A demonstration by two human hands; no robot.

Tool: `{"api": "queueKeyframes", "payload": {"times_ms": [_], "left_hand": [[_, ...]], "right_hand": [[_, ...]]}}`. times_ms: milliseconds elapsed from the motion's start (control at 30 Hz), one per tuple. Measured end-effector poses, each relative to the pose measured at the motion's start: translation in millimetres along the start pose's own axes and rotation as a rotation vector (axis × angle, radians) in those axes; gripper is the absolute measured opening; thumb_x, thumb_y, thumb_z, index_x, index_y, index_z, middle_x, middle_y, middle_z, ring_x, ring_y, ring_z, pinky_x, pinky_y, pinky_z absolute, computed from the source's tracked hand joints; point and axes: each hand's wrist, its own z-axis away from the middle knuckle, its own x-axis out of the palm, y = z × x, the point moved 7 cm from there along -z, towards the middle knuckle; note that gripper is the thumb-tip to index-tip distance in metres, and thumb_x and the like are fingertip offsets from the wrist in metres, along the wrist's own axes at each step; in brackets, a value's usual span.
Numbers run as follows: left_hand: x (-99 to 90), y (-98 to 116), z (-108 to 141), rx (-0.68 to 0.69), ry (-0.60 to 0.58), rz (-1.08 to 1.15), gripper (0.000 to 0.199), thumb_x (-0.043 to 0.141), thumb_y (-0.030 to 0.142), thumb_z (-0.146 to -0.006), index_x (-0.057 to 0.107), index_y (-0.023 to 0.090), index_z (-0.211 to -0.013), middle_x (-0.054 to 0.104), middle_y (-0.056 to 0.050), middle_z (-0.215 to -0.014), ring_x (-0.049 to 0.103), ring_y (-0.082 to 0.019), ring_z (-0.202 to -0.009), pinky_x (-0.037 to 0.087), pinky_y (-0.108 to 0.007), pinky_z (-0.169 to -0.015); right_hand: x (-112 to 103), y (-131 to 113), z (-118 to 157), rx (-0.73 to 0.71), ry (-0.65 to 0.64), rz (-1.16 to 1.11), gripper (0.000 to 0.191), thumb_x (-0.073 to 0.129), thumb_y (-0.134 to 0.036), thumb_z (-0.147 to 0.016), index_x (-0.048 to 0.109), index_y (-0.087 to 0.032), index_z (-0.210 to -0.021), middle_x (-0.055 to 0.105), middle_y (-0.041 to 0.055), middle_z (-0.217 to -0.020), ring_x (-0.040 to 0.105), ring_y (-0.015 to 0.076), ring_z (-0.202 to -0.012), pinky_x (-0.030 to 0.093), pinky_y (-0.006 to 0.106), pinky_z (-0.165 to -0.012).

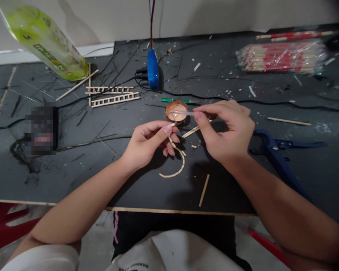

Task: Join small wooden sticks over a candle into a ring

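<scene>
Pinched between the thumb and fingers of my left hand point(152, 141) is one end of a curved chain of short wooden pieces point(183, 160), which hangs below the hand in a hook shape. My right hand point(228, 130) grips a thin, pale translucent stick point(185, 112) between thumb and forefinger. The stick's far end reaches over a small round brown cup point(169, 106) with pale contents, just beyond my left fingertips. Several thin wooden sticks point(192, 131) lie between the hands, partly hidden by the right one.
Two small wooden ladder shapes point(115, 98), a green bottle point(48, 45) and a blue cable device point(153, 69) stand or lie behind. Blue cutters point(277, 158) are at right, below bagged sticks point(282, 56). A loose stick point(204, 190) lies near the front edge.
</scene>
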Motion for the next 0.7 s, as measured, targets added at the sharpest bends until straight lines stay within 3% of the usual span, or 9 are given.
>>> {"api": "queueKeyframes", "payload": {"times_ms": [100,200,400,533,700], "left_hand": [[1.6,-1,0,0.0,-0.004,-0.008,0.028,0.075,0.043,-0.094,0.074,0.015,-0.098,0.076,-0.005,-0.082,0.071,-0.012,-0.057,0.053,-0.021,-0.05],[-8.1,8,-2,0.066,0.095,-0.012,0.027,0.076,0.044,-0.093,0.073,0.017,-0.097,0.074,-0.003,-0.079,0.067,-0.011,-0.054,0.052,-0.022,-0.049],[-62.6,69,3,0.429,0.438,0.026,0.01,0.07,0.035,-0.097,0.071,0.026,-0.094,0.072,0.004,-0.078,0.055,-0.005,-0.053,0.045,-0.019,-0.048],[-82.2,82,3,0.438,0.498,0.038,0.005,0.071,0.036,-0.097,0.069,0.032,-0.095,0.073,0.008,-0.084,0.055,-0.005,-0.058,0.044,-0.02,-0.052],[-79.8,76,-2,0.424,0.524,0.146,0.012,0.065,0.029,-0.102,0.071,0.024,-0.092,0.068,0.008,-0.075,0.051,-0.003,-0.056,0.042,-0.021,-0.051]], "right_hand": [[1,8,-3,-0.014,-0.003,0.033,0.011,0.066,-0.035,-0.098,0.076,-0.03,-0.098,0.077,0.0014,-0.088,0.069,0.0249,-0.087,0.041,0.05,-0.096],[6,23,-5,0.001,-0.033,0.1,0.011,0.067,-0.034,-0.098,0.076,-0.03,-0.1,0.078,0.0014,-0.096,0.068,0.0263,-0.094,0.037,0.051,-0.098],[15,43,-5,0.048,-0.092,0.119,0.006,0.072,-0.033,-0.094,0.076,-0.031,-0.098,0.078,0.001,-0.102,0.067,0.0279,-0.1,0.035,0.051,-0.097],[18,46,-5,0.055,-0.109,0.113,0.004,0.072,-0.032,-0.092,0.076,-0.031,-0.094,0.079,0.001,-0.102,0.067,0.0286,-0.099,0.033,0.052,-0.097],[21,48,-4,0.073,-0.149,0.119,0.004,0.075,-0.029,-0.09,0.076,-0.031,-0.093,0.079,0.0006,-0.101,0.067,0.0282,-0.101,0.032,0.051,-0.096]]}}
